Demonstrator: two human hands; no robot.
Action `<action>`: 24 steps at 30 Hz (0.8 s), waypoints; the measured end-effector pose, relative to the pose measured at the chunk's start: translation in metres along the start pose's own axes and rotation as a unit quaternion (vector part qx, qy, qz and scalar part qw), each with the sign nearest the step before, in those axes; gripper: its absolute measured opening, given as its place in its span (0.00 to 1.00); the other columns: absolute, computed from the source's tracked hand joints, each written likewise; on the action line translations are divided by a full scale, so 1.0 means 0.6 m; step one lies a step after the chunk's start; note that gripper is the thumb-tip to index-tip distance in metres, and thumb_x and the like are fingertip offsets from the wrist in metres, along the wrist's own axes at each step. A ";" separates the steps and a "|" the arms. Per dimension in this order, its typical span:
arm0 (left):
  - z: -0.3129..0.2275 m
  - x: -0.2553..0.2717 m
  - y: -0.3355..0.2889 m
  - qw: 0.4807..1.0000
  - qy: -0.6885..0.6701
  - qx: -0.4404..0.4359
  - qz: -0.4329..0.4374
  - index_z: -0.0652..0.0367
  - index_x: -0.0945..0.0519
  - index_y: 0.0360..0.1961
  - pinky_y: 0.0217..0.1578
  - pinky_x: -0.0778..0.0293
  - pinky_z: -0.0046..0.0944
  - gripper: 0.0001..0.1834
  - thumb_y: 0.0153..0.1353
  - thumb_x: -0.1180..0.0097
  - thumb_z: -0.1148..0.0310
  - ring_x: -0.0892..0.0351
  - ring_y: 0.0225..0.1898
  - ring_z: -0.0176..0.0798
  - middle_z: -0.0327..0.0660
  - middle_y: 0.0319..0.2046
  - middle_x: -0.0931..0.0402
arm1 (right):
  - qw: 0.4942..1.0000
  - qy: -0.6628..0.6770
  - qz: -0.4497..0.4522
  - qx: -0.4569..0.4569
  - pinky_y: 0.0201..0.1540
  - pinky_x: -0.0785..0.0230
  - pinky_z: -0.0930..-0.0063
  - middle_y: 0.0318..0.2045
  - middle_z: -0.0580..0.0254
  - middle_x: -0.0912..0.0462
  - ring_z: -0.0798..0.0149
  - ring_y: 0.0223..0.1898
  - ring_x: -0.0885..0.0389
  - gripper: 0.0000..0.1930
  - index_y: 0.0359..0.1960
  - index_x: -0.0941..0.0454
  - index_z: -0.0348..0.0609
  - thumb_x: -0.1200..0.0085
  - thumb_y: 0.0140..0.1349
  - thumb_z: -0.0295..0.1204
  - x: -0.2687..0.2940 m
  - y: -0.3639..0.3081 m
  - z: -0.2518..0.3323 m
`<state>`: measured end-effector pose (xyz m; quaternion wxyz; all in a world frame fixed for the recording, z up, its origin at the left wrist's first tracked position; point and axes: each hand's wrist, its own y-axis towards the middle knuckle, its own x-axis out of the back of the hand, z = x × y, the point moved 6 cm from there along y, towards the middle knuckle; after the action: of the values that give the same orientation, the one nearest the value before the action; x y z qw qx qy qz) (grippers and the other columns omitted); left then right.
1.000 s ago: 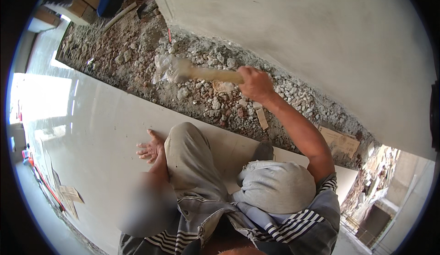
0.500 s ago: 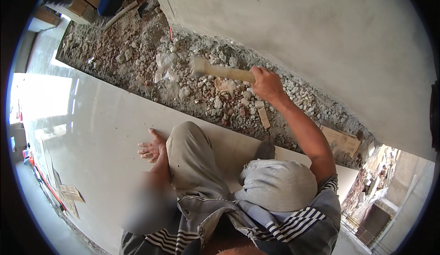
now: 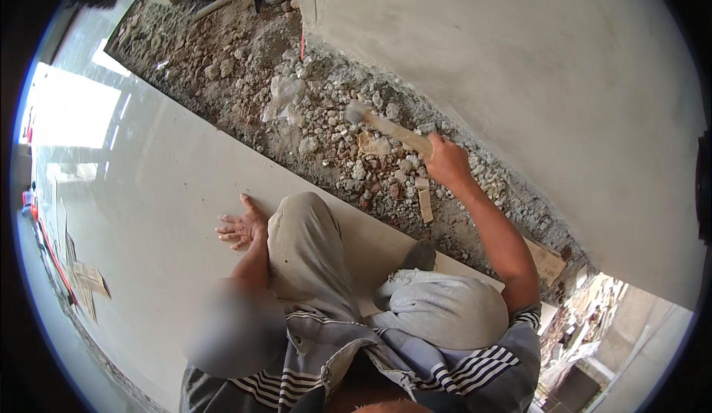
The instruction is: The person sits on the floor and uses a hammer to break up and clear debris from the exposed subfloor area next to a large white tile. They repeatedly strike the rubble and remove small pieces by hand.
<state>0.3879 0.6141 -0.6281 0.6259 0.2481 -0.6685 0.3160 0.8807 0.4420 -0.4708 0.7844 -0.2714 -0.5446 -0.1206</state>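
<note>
My right hand is wrapped round the end of the pale wooden handle of a hammer. Its greyish head points left over the broken stones and rubble; whether it touches them I cannot tell. My left hand rests with fingers spread on the large light tile floor, beside my left knee. I am squatting at the tile edge that borders the rubble strip.
A plastered wall rises along the far right side of the rubble. Crumpled clear plastic and a small tan strip lie among the stones. Cardboard is at the right, and flat brown pieces lie at the left.
The hammer has tilted, its handle now sloping down toward my right hand, which sits slightly lower and further right. My left hand stays on the tile. The view has shifted a little.
</note>
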 end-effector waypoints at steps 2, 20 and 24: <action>-0.003 -0.001 0.001 1.000 -0.009 -0.004 -0.009 0.47 0.53 0.74 0.66 0.70 0.71 0.61 0.48 0.63 0.17 0.70 0.76 0.54 0.51 0.75 0.63 | 0.997 0.017 -0.021 0.066 0.35 0.23 0.55 0.33 0.49 0.18 0.49 0.33 0.16 0.17 0.43 0.28 0.43 0.41 0.60 0.39 0.040 -0.009 0.055; -0.001 -0.008 -0.001 1.000 -0.023 -0.014 -0.004 0.49 0.55 0.75 0.66 0.75 0.71 0.61 0.48 0.58 0.20 0.75 0.75 0.57 0.54 0.75 0.68 | 0.975 -0.111 -0.055 0.186 0.36 0.22 0.55 0.32 0.50 0.20 0.45 0.34 0.17 0.13 0.41 0.29 0.41 0.43 0.58 0.33 0.057 0.083 0.073; -0.003 0.000 0.002 0.999 -0.037 -0.012 -0.009 0.49 0.55 0.75 0.66 0.74 0.71 0.61 0.49 0.58 0.21 0.75 0.75 0.57 0.54 0.75 0.68 | 0.989 -0.142 0.032 -0.029 0.36 0.21 0.57 0.32 0.51 0.18 0.46 0.34 0.17 0.11 0.40 0.29 0.41 0.45 0.61 0.32 0.014 0.113 0.031</action>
<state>0.3886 0.6164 -0.6283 0.6063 0.2580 -0.6927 0.2933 0.9018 0.5090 -0.4784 0.6943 -0.3256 -0.6379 -0.0707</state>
